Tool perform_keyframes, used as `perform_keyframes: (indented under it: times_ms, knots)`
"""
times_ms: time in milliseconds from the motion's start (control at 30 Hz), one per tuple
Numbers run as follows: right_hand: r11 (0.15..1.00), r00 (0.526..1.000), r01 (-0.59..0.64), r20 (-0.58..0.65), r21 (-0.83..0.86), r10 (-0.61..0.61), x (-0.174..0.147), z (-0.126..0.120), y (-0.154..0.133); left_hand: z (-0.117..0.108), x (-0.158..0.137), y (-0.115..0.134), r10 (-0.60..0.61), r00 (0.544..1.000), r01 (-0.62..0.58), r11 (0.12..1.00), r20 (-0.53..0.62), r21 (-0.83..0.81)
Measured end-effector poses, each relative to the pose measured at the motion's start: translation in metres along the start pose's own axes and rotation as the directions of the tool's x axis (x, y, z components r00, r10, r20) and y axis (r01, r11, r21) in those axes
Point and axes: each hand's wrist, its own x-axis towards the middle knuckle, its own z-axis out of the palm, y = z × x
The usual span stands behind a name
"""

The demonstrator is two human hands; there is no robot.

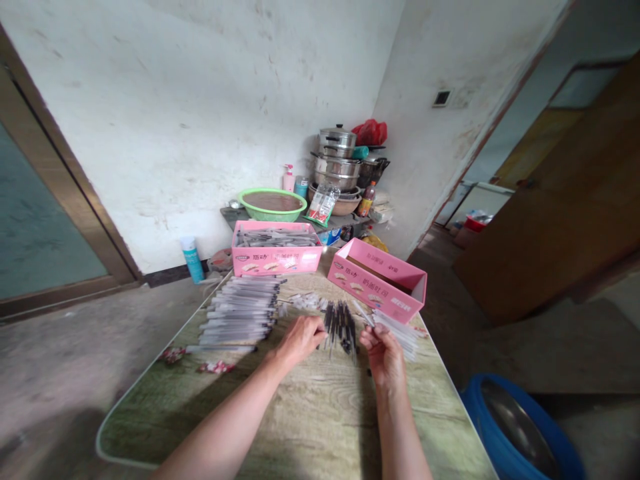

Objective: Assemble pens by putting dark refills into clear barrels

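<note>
- mid-table, i see thin dark rods [341,325] bunched together
- right hand [384,350] pinches a pale tube [365,314]; left hand [302,338], i can't tell
- pink boxes [277,261] stand behind

Shows stained white walls [220,87] meeting in a corner, with a small dark wall fitting [442,99]. Has a grey floor [90,353], a wood-grain worktop [320,417], a brown-framed frosted panel [40,207] at left, a brown door [560,220] at right.
</note>
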Motion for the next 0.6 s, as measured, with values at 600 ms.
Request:
perform_keyframes:
  times_ms: [600]
  knots:
    - [0.968, 0.984, 0.021, 0.174, -0.252, 0.024, -0.012, 0.015, 0.005, -0.002, 0.008, -0.007, -0.254, 0.966, 0.179, 0.489, 0.057, -0.854]
